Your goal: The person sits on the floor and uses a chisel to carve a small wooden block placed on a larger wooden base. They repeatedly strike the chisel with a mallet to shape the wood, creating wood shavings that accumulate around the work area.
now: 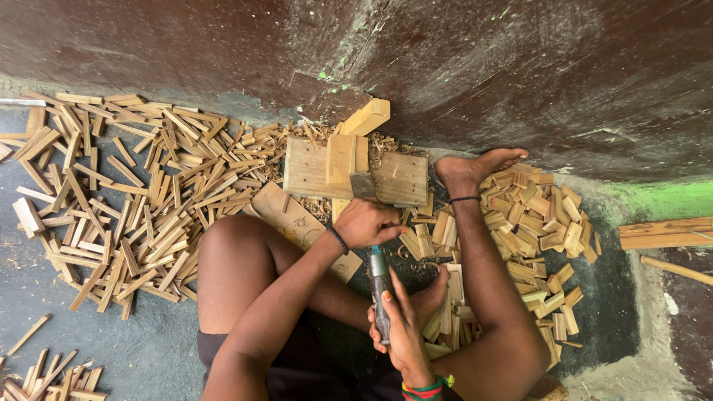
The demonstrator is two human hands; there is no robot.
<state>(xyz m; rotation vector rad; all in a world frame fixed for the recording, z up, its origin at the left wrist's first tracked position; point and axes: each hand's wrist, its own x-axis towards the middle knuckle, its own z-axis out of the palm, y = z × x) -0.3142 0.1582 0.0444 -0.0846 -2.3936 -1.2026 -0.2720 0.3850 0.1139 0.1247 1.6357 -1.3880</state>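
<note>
Grey concrete floor beneath a dark stained wall carries a heap of short wooden sticks and a wooden jig block by the wall. Left hand is clenched at the block's near edge, touching it. Right hand grips a metal-handled chisel just behind, above the person's crossed legs.

A floor-level woodworking workshop: heaps of cut wooden strips and shavings.

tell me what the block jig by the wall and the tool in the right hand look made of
Pale rectangular block jig: bare, unfinished wood by the look, with visible grain and raw edges. Grey cylindrical tool in the right hand: apparently metal at the dull grey upper end; the gripped part is hidden, so its handle material is unclear.
</note>
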